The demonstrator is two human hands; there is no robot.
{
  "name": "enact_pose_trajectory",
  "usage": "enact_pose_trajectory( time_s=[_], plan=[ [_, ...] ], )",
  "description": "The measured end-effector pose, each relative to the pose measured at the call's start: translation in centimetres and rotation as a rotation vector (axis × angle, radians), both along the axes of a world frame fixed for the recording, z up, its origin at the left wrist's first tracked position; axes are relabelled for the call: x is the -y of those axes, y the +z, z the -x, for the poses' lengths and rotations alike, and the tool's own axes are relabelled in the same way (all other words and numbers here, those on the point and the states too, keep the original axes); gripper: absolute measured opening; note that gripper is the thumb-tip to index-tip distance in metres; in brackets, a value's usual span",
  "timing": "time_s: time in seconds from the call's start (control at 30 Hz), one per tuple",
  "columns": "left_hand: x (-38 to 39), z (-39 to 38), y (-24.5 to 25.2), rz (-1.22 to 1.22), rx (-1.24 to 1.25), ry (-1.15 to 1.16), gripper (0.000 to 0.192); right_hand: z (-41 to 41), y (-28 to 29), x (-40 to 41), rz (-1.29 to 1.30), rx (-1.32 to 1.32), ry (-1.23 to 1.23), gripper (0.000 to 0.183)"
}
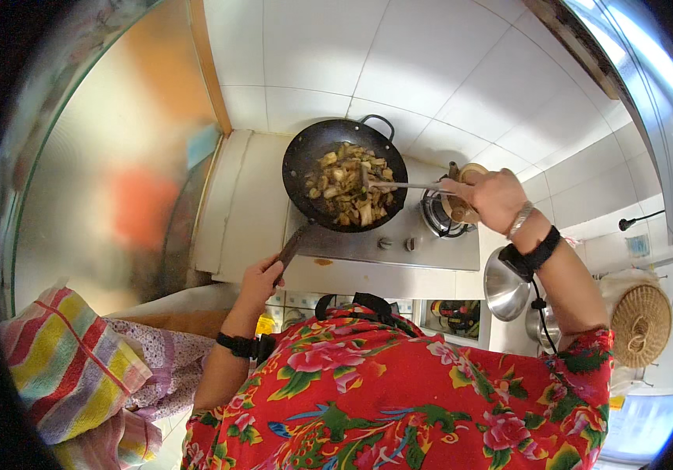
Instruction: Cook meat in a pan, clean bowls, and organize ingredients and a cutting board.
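A black wok sits over the left side of a steel gas stove. Chopped, browned food fills its middle. My left hand is closed around the wok's long dark handle, on the near side. Stretched out over the stove's right side, my right hand grips a spatula by its handle. The spatula's head rests among the food, partly hidden by it. Below my right hand, a tan round vessel stands on the right burner, partly covered from view.
White tiles rise behind the stove. A frosted glass panel borders the left, with a striped towel in front. Shiny metal bowls and a woven lid hang at right. A range hood overhangs the upper right.
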State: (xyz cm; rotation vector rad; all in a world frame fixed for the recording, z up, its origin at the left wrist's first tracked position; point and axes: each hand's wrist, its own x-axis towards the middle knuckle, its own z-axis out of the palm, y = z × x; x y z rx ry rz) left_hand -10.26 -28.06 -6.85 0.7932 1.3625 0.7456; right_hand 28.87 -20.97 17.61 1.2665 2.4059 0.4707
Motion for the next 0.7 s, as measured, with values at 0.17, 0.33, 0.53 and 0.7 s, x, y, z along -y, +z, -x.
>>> enact_pose_trajectory(
  time_s=[0.17,0.33,0.53,0.7],
  plan=[
    [0.1,0.2,-0.2,-0.023,0.02,0.013,0.038,-2.4,1.6,2.7,0.084,-0.225,-0.211,0.048],
    [-0.1,0.2,0.1,-0.017,0.018,-0.011,0.038,-2.0,-0.5,6.0,0.247,-0.309,-0.364,0.048],
    [-0.2,0.0,0.5,-0.022,0.004,-0.026,0.036,-1.0,-9.9,4.0,0.308,-0.433,-0.421,0.044],
    [-0.1,0.3,-0.8,-0.074,-0.035,-0.046,0.038,-1.2,-7.5,5.8,0.325,-0.777,-0.439,0.045]
  ],
)
